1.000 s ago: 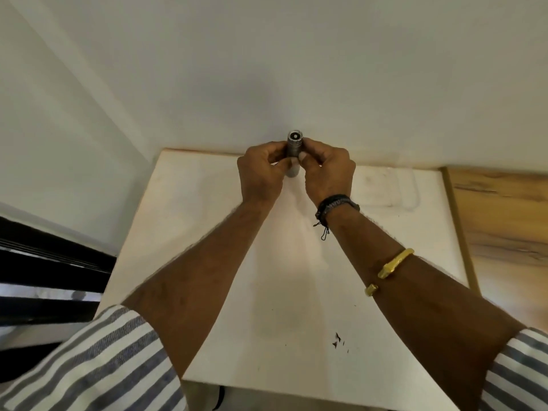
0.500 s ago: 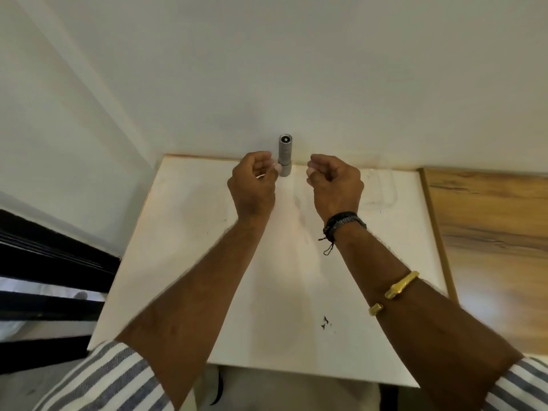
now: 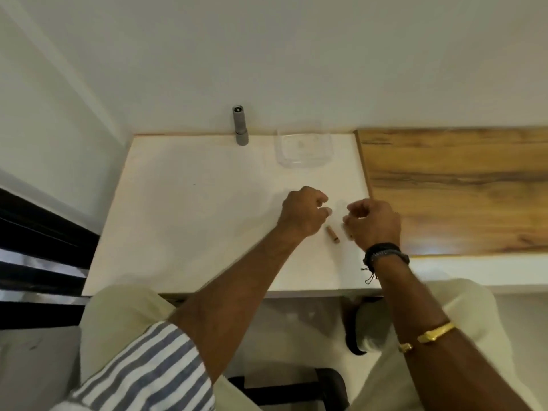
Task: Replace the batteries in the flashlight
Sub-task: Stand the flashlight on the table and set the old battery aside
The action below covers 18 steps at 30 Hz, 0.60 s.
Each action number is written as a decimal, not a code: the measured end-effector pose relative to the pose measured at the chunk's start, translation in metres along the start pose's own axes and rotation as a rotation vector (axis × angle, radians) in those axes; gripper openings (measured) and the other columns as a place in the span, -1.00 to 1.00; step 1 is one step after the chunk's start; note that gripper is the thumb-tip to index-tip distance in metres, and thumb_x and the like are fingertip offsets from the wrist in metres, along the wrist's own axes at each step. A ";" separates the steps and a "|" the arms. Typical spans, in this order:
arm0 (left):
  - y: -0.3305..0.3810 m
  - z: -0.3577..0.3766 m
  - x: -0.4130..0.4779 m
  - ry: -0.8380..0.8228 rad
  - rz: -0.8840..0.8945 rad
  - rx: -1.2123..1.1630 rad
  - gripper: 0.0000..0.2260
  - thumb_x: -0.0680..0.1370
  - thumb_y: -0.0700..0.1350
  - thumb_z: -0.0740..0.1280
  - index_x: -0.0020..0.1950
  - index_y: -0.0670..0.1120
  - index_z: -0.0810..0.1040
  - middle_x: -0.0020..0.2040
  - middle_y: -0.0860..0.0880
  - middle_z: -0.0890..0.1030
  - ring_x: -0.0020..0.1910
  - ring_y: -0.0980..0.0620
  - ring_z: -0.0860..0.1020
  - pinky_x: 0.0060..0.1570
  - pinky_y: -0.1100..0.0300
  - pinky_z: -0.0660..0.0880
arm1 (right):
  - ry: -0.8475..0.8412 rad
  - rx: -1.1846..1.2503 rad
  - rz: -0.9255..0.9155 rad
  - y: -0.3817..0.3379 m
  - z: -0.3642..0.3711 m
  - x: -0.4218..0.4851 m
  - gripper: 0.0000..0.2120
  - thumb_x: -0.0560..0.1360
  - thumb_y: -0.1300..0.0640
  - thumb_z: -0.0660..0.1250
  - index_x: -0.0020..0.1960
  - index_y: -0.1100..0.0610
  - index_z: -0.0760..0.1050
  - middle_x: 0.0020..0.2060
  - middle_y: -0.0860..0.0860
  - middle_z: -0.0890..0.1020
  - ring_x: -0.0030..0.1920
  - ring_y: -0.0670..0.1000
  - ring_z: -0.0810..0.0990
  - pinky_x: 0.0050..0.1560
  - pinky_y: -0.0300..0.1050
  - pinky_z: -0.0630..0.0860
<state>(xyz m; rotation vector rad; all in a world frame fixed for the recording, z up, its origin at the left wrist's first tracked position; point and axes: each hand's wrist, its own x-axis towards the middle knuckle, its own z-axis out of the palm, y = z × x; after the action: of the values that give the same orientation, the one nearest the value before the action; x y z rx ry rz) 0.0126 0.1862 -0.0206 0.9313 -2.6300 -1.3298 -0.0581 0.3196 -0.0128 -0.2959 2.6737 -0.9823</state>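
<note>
Grey flashlight (image 3: 239, 126) released, left hand (image 3: 304, 216), right hand (image 3: 374, 223) now beside battery (image 3: 332, 234)

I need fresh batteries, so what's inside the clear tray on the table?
Nothing shows inside the clear tray; its walls hide nothing. A brown battery lies outside it, on the table.

I see a white table (image 3: 192, 218) against a plain white wall (image 3: 296, 54), a wood-grain top (image 3: 459, 188) adjoining its right, and dark slats (image 3: 35, 247) at left.
</note>
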 end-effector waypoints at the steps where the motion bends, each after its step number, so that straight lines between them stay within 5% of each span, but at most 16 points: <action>1: 0.004 0.010 0.001 -0.032 0.006 0.043 -0.63 0.49 -0.05 0.48 0.27 -0.10 0.61 0.19 -0.08 0.66 0.19 -0.05 0.59 0.25 0.10 0.48 | -0.006 -0.109 0.002 0.008 -0.001 -0.005 -0.79 0.44 0.14 0.54 0.07 0.11 0.69 -0.05 0.04 0.74 0.02 0.10 0.70 0.11 -0.02 0.62; 5: 0.008 0.036 0.004 -0.122 0.057 0.342 -0.58 0.46 -0.17 0.49 0.31 -0.13 0.56 0.26 -0.10 0.60 0.25 -0.10 0.55 0.25 0.08 0.49 | -0.075 -0.293 -0.011 0.023 0.008 -0.013 -0.58 0.40 -0.04 0.58 0.12 0.20 0.63 0.04 0.15 0.65 0.04 0.16 0.62 -0.04 -0.06 0.48; 10: 0.001 0.043 -0.002 -0.096 0.185 0.503 -0.79 0.45 -0.30 0.42 0.06 -0.15 0.68 0.01 -0.10 0.66 0.01 -0.11 0.62 0.03 0.02 0.58 | -0.044 -0.315 -0.064 0.026 0.018 -0.005 -0.88 0.52 0.18 0.46 0.05 0.14 0.67 0.03 0.13 0.68 -0.01 0.12 0.62 -0.12 -0.15 0.42; 12: -0.005 0.043 -0.004 -0.090 0.224 0.528 -0.85 0.47 -0.29 0.40 -0.02 -0.12 0.70 -0.09 -0.09 0.64 -0.11 -0.08 0.61 -0.10 0.03 0.59 | -0.043 -0.347 -0.078 0.026 0.020 -0.005 -0.83 0.52 0.22 0.45 0.10 0.13 0.66 0.04 0.12 0.67 0.04 0.13 0.63 -0.08 -0.11 0.48; 18: -0.025 0.035 -0.008 -0.089 0.377 0.581 -0.90 0.54 -0.25 0.36 -0.01 -0.09 0.64 -0.08 -0.07 0.58 -0.10 -0.02 0.51 -0.16 0.05 0.53 | -0.098 -0.425 -0.054 0.026 0.021 0.001 -0.87 0.51 0.10 0.47 0.04 0.08 0.65 -0.02 0.08 0.65 0.00 0.10 0.63 -0.09 -0.08 0.56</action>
<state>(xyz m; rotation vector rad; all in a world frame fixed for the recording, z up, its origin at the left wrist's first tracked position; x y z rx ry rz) 0.0210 0.2045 -0.0593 0.3643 -3.1126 -0.5428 -0.0547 0.3257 -0.0457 -0.4893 2.7716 -0.3886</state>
